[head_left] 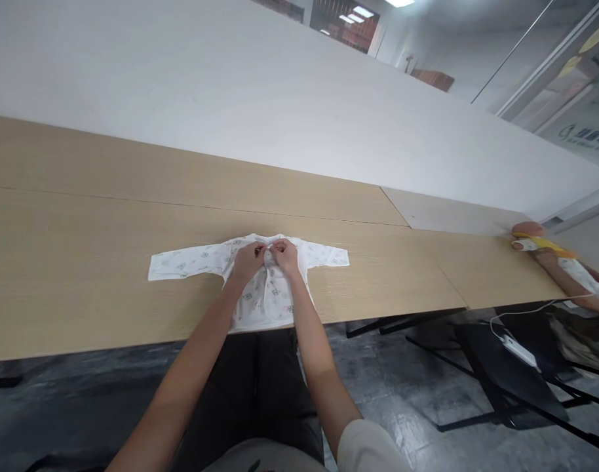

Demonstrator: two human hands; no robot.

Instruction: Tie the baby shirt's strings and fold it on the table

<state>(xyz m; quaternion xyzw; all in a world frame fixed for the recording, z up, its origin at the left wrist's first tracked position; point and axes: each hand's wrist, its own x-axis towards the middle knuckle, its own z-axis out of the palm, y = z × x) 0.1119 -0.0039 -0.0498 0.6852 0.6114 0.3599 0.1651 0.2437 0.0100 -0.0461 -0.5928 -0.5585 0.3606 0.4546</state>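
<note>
A small white baby shirt [248,303] with a printed pattern lies on the wooden table, its front facing up and both sleeves spread out sideways. My left hand [250,259] pinches the cloth at the shirt's front opening, just below the neckline. Close beside it, my right hand [284,254] pinches the other edge of the same opening. The fingertips of both hands nearly meet there. Whatever fastener lies between them is too small to make out. Below the hands the front edges overlap loosely down to the hem at the table's near edge.
The long wooden table [107,223] runs along a white wall [231,85]. At the far right, another person's arms [558,272] reach over a doll [528,231] in yellow and white. A black folding chair [501,367] holds a white power strip [520,352] with a cable.
</note>
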